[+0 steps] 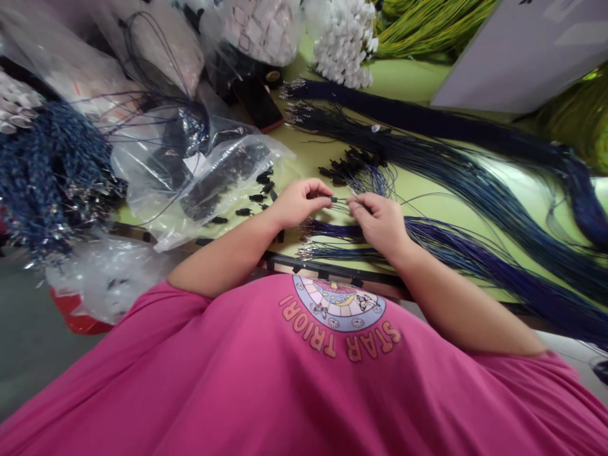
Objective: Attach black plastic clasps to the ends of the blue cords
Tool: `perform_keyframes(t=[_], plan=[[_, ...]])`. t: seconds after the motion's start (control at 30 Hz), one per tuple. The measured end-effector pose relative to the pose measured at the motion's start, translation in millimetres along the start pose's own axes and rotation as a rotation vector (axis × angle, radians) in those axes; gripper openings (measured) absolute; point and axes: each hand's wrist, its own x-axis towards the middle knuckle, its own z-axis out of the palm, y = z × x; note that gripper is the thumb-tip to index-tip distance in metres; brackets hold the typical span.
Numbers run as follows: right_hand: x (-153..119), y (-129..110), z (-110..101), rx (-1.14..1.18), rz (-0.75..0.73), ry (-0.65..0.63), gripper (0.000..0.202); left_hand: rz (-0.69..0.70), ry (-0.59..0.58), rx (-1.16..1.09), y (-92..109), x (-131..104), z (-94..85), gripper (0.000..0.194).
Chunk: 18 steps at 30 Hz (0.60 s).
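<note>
Between the thumb and fingers of my left hand (304,201) is a small black connector (334,199). My right hand (377,221) pinches a thin wire that runs to this connector. Just beyond my hands lies a pile of black connectors (354,166) with blue wires. Under and beside my right hand, a bundle of dark blue wires (441,237) has its bare metal ends pointing left. Several loose black connectors (244,211) lie left of my left hand on the green table (413,183).
Clear plastic bags (209,171) cover the table's left side, with blue twisted wires (57,171) beyond. Long dark wire bundles (427,136) stretch to the right. A phone (259,103), white connectors (344,44) and yellow-green wires (432,25) are at the back.
</note>
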Motion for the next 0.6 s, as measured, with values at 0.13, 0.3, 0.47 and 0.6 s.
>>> perform_keyframes(t=[0.13, 0.3, 0.47, 0.6], plan=[[-3.3, 0.9, 0.6, -0.105, -0.207, 0.035, 0.028, 0.067, 0.170, 0.274, -6.8, 8.4, -7.8, 0.022], [-7.4, 1.1, 16.5, -0.330, -0.183, -0.387, 0.029, 0.161, 0.203, 0.387, -12.4, 14.8, -7.9, 0.015], [-0.5, 4.9, 19.4, -0.314, -0.116, -0.444, 0.020, 0.117, 0.247, 0.231, -13.7, 14.4, -10.3, 0.028], [5.5, 8.9, 16.4, -0.109, -0.050, -0.384, 0.013, 0.045, 0.215, -0.083, -10.2, 12.5, -11.7, 0.023]])
